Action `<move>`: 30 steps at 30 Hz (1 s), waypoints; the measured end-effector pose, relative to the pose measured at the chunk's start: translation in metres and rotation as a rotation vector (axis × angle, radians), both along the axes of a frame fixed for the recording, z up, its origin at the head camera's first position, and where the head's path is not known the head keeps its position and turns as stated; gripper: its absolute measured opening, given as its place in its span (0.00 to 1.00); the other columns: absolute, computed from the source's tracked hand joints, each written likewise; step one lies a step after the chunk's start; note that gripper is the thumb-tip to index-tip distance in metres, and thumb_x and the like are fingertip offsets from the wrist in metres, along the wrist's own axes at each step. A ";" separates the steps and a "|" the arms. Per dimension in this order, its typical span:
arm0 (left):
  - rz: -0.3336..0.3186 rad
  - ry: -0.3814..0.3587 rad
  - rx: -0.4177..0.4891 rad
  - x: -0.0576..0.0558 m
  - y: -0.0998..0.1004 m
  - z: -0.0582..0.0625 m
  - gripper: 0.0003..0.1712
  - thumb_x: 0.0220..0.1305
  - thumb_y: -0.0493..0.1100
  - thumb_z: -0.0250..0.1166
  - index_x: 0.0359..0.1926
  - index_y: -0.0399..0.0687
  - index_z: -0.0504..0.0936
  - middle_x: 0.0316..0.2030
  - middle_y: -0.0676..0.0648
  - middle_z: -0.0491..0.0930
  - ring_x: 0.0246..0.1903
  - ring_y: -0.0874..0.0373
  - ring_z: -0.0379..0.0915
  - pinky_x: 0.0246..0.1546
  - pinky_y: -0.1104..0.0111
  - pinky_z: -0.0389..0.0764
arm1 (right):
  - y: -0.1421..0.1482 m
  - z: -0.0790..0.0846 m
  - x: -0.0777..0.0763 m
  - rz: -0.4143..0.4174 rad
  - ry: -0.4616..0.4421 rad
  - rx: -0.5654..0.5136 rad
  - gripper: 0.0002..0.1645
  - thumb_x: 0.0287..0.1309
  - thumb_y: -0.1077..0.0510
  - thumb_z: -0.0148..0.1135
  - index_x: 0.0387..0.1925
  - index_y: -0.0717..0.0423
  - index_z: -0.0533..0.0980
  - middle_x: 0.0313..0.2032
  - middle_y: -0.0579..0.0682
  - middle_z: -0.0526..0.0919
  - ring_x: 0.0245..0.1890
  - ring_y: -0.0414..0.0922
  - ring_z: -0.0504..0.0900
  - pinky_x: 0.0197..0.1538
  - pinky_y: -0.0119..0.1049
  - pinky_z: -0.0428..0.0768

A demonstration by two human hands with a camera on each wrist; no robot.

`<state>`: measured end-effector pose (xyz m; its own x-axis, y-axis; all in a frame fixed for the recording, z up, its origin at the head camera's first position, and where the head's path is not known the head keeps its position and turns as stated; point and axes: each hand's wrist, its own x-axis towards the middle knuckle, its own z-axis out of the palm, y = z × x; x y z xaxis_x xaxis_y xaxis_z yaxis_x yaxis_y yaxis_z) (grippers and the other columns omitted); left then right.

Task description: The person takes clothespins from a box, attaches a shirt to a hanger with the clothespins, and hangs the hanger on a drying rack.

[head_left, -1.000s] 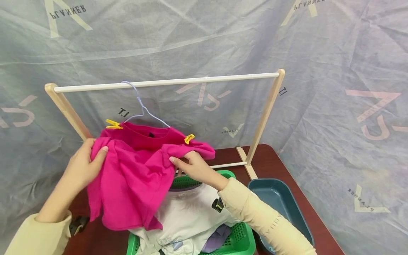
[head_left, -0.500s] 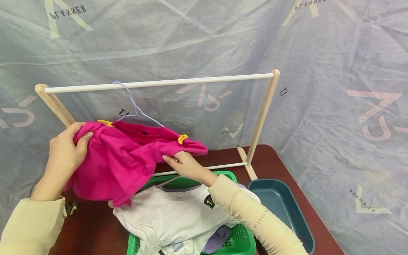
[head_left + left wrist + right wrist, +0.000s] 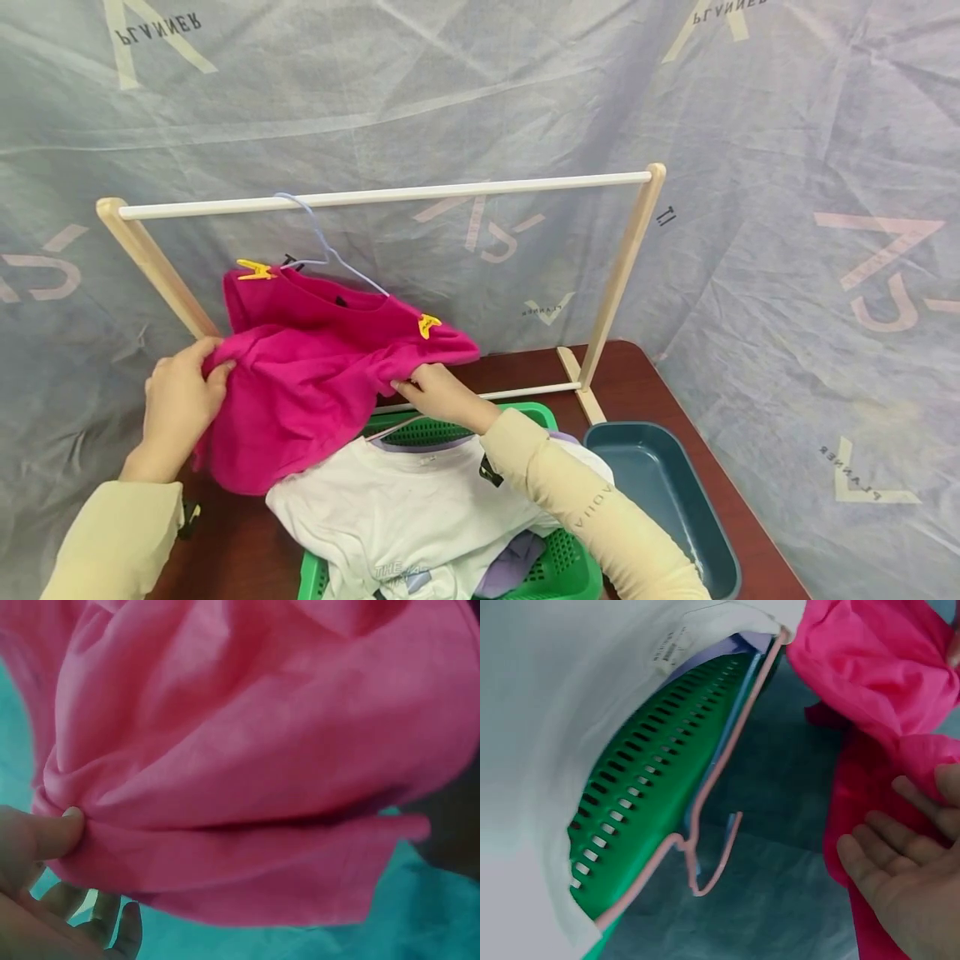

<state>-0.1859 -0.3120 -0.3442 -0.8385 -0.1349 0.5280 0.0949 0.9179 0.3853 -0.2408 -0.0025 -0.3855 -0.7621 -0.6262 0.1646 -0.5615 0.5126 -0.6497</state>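
A bright pink T-shirt [image 3: 300, 367] hangs from a lavender wire hanger [image 3: 330, 250], hooked over the white rod [image 3: 450, 192]. Yellow clothespins, a left one [image 3: 256, 270] and a right one [image 3: 428, 325], clip its shoulders. My left hand [image 3: 178, 408] pinches the shirt's left side between thumb and fingers; the left wrist view shows the bunched cloth [image 3: 225, 765] up close. At the shirt's right side, my right hand [image 3: 442, 396] holds the fabric near the sleeve. In the right wrist view, its lower fingers [image 3: 892, 847] lie extended against the cloth.
Below stands a green basket [image 3: 573, 567] with a white T-shirt [image 3: 405, 508] and purple cloth [image 3: 517, 562]. A pink hanger [image 3: 724, 750] pokes from the white shirt's collar. At the right is a blue basin [image 3: 652, 467]. The rack's wooden post [image 3: 622, 275] rises from the brown table [image 3: 690, 433].
My left hand moved left and up with the pink cloth, then came back down and slightly right. My right hand shifted slightly left. The rack swayed left, then partly back.
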 end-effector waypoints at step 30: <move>-0.197 -0.519 -0.048 0.014 0.006 -0.087 0.17 0.52 0.36 0.62 0.42 0.27 0.74 0.31 0.33 0.78 0.31 0.43 0.75 0.33 0.53 0.77 | 0.030 -0.044 -0.015 -0.184 -0.017 0.247 0.07 0.57 0.57 0.57 0.26 0.51 0.78 0.26 0.43 0.80 0.34 0.40 0.76 0.44 0.33 0.71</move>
<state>-0.1724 -0.3056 -0.4313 -0.9971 0.0643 0.0404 0.0749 0.9197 0.3855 -0.2553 0.0274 -0.4293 -0.8679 -0.4966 0.0112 -0.4345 0.7481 -0.5014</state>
